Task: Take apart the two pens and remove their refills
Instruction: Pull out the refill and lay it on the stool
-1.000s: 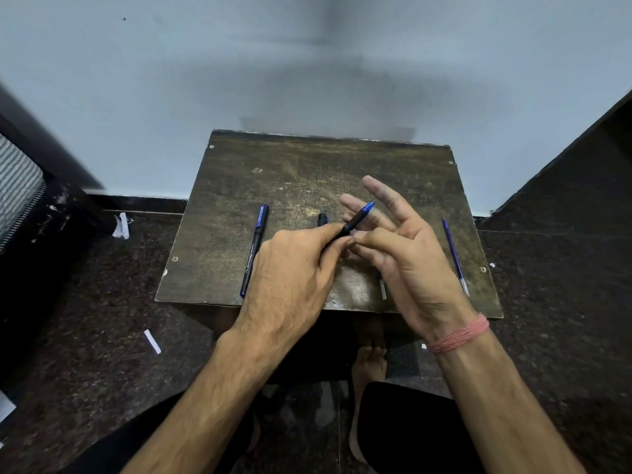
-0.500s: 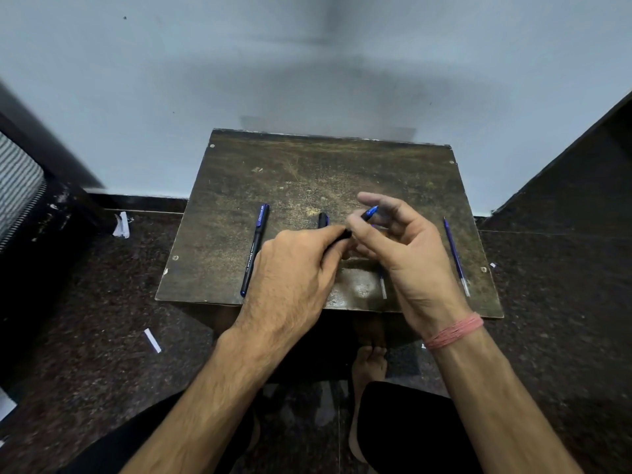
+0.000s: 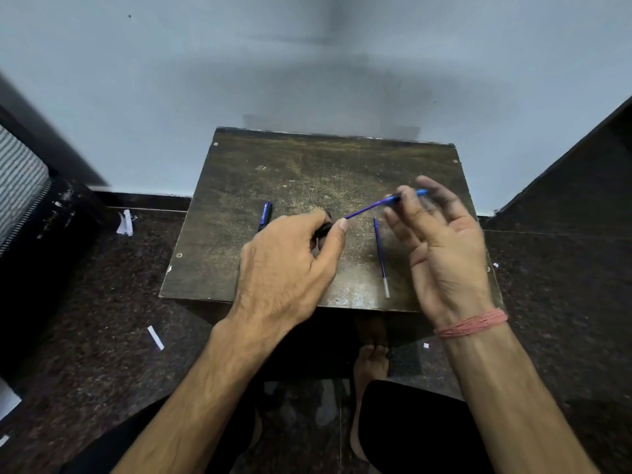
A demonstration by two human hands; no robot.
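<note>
I am drawing the refill out of the second pen: its thin blue-violet shaft runs from my left thumb up toward two o'clock, where my right hand pinches its blue tip end between thumb and fingertips, the other fingers spread loose. My left hand is curled round the dark barrel, of which only a short black stub shows at my thumb. The near end of the refill is hidden there, so I cannot tell whether it is fully free.

Just below my right hand's fingers, a bare refill lies flat on the counter, pointing toward six o'clock. This I take to be the first pen's, already out. At nine o'clock from my left hand a dark pen part with a blue clip lies on the counter, mostly covered by my hand.

Next, I judge, the pull should go on straight along the barrel's line until the refill clears, then both parts get laid down apart.
</note>
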